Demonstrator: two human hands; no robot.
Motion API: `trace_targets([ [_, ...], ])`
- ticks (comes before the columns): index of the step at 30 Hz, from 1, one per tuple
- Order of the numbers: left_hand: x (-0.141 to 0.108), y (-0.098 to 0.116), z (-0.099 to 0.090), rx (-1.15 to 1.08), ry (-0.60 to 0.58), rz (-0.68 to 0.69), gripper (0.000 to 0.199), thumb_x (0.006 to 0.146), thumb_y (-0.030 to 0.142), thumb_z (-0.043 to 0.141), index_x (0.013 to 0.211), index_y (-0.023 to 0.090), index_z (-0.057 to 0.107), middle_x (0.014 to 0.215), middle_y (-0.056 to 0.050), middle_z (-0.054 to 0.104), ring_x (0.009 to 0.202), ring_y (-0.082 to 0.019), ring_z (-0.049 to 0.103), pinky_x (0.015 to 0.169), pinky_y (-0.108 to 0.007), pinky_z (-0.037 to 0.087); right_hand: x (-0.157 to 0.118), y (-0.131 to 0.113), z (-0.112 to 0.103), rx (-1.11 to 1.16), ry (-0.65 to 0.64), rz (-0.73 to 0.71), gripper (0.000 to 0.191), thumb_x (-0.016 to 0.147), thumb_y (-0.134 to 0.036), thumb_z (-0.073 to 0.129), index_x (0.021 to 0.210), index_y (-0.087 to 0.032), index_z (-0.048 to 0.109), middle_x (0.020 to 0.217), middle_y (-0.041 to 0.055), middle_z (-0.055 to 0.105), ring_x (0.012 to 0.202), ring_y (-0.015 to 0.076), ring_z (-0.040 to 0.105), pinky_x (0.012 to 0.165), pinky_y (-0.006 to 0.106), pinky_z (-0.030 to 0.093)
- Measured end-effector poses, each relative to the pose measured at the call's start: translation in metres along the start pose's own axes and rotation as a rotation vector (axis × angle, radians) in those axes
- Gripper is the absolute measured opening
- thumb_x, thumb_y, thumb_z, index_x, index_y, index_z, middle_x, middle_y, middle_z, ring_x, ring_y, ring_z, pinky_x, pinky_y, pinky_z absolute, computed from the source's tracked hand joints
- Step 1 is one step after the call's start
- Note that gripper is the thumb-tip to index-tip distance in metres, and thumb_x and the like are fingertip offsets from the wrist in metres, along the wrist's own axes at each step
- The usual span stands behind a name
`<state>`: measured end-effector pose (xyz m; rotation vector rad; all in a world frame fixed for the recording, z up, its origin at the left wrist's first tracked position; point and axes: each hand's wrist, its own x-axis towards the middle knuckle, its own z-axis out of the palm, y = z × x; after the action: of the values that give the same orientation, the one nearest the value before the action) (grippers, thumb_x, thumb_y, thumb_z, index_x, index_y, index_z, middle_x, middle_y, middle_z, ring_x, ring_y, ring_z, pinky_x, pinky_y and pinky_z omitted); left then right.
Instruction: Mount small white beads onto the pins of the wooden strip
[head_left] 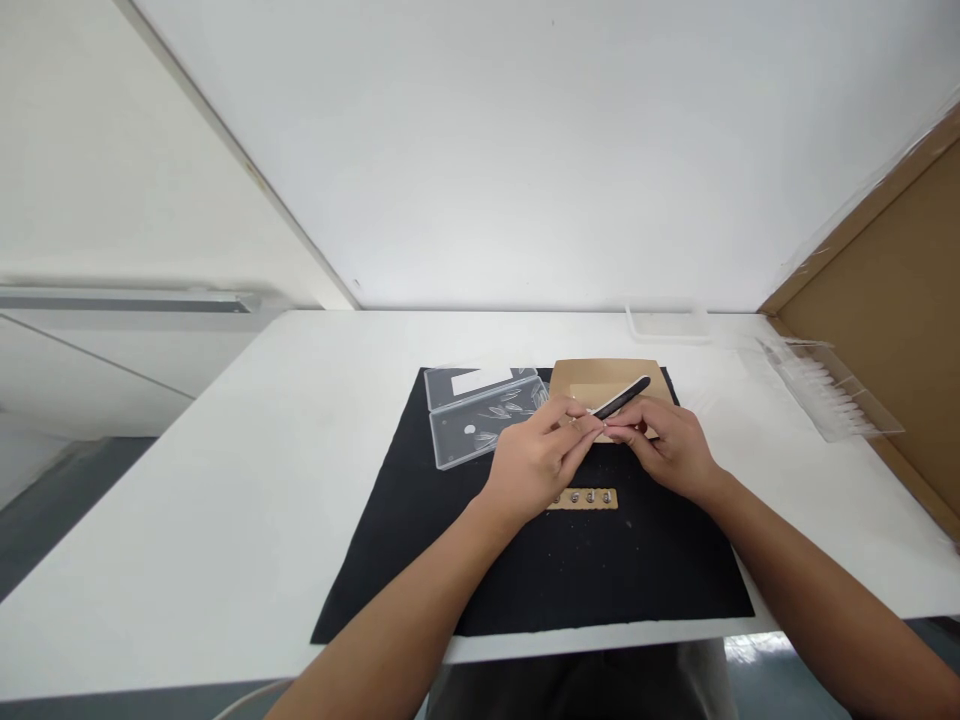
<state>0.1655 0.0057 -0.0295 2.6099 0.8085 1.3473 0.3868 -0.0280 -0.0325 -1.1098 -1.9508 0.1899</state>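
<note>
A slim dark nail file with a pale edge slants up to the right from between the fingers of my left hand, which is closed on its lower end. My right hand is closed in a pinch, its fingertips meeting those of my left. Something tiny and pale seems to sit between the fingertips, too small to name. Below them on the black mat lies a small tan strip with several round metallic pieces in a row, partly hidden by my left hand.
An open clear plastic case holding clear nail-tip shapes lies left of my hands. Behind them is a brown card or envelope. A clear tray stands at the back; clear plastic sheets with nail tips lie right, near a cardboard panel.
</note>
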Motion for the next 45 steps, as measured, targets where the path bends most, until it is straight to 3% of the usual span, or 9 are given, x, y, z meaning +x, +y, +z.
trace_targets([
  [16,-0.001,-0.009,0.002,0.027,0.035,-0.114,0.012,0.101,0.021,0.066,0.097,0.022,0.078,0.099,-0.002,0.078,0.085,-0.013,0.075,0.074,-0.022,0.056,0.001,-0.003,-0.004,0.094,0.065,0.227,0.016,0.102,-0.034,0.064,0.089,-0.026,0.066,0.078,-0.0013,0.071,0.069,0.0161,0.065,0.067,0.033,0.052],
  [18,-0.001,-0.007,0.003,0.034,0.045,-0.173,0.008,0.1,0.023,0.068,0.103,0.022,0.075,0.098,-0.002,0.078,0.084,-0.014,0.075,0.073,-0.022,0.057,0.001,-0.003,-0.004,0.093,0.09,0.248,0.017,0.102,-0.035,0.064,0.088,-0.026,0.066,0.078,-0.0014,0.071,0.069,0.0162,0.066,0.068,0.033,0.052],
  [20,-0.002,-0.006,0.004,0.051,0.061,-0.231,0.018,0.099,0.026,0.07,0.116,0.021,0.07,0.1,-0.003,0.078,0.086,-0.016,0.076,0.073,-0.024,0.058,0.002,-0.003,-0.005,0.091,0.118,0.272,0.019,0.102,-0.037,0.065,0.087,-0.026,0.066,0.078,-0.0014,0.071,0.069,0.0161,0.066,0.068,0.032,0.053],
  [22,-0.002,-0.005,0.004,0.067,0.063,-0.226,0.024,0.099,0.026,0.069,0.122,0.02,0.067,0.104,-0.004,0.078,0.091,-0.018,0.076,0.077,-0.026,0.059,0.002,-0.002,-0.005,0.093,0.145,0.295,0.019,0.101,-0.038,0.066,0.087,-0.026,0.066,0.077,-0.0011,0.071,0.069,0.0162,0.066,0.068,0.032,0.053],
  [24,-0.002,-0.004,0.004,0.054,0.056,-0.179,0.017,0.101,0.022,0.066,0.117,0.021,0.07,0.106,-0.004,0.078,0.095,-0.017,0.076,0.082,-0.026,0.059,0.002,-0.002,-0.005,0.102,0.166,0.311,0.02,0.101,-0.039,0.066,0.087,-0.025,0.065,0.078,-0.0007,0.071,0.069,0.0164,0.067,0.069,0.033,0.054],
  [33,0.006,-0.002,0.001,-0.159,0.147,-0.209,0.014,0.098,0.02,0.068,0.107,0.022,0.079,0.108,-0.008,0.076,0.095,-0.018,0.075,0.084,-0.032,0.063,0.0,-0.001,-0.004,0.144,0.214,0.303,0.016,0.102,-0.037,0.065,0.091,-0.026,0.063,0.08,-0.0008,0.07,0.072,0.0169,0.067,0.072,0.035,0.054],
  [38,0.006,-0.002,0.001,-0.192,0.117,-0.275,0.012,0.099,0.025,0.069,0.105,0.023,0.079,0.102,-0.006,0.079,0.095,-0.019,0.075,0.087,-0.034,0.063,0.0,0.0,-0.003,0.1,0.249,0.281,0.014,0.102,-0.035,0.065,0.092,-0.026,0.063,0.08,-0.0013,0.069,0.071,0.0166,0.066,0.071,0.035,0.053],
  [42,0.004,0.0,0.0,-0.112,0.119,-0.397,0.025,0.094,0.031,0.077,0.118,0.023,0.077,0.104,-0.004,0.08,0.094,-0.021,0.076,0.087,-0.034,0.062,0.0,0.001,-0.002,-0.006,0.24,0.273,0.015,0.102,-0.036,0.064,0.091,-0.026,0.063,0.08,-0.001,0.07,0.072,0.0165,0.065,0.07,0.034,0.051],
  [45,0.003,0.003,0.0,-0.143,0.086,-0.418,0.017,0.095,0.032,0.076,0.11,0.024,0.08,0.097,-0.004,0.079,0.089,-0.02,0.075,0.083,-0.032,0.061,0.0,0.002,0.0,-0.076,0.227,0.265,0.018,0.103,-0.038,0.062,0.09,-0.026,0.063,0.08,-0.0005,0.071,0.072,0.0169,0.065,0.07,0.034,0.05],
])
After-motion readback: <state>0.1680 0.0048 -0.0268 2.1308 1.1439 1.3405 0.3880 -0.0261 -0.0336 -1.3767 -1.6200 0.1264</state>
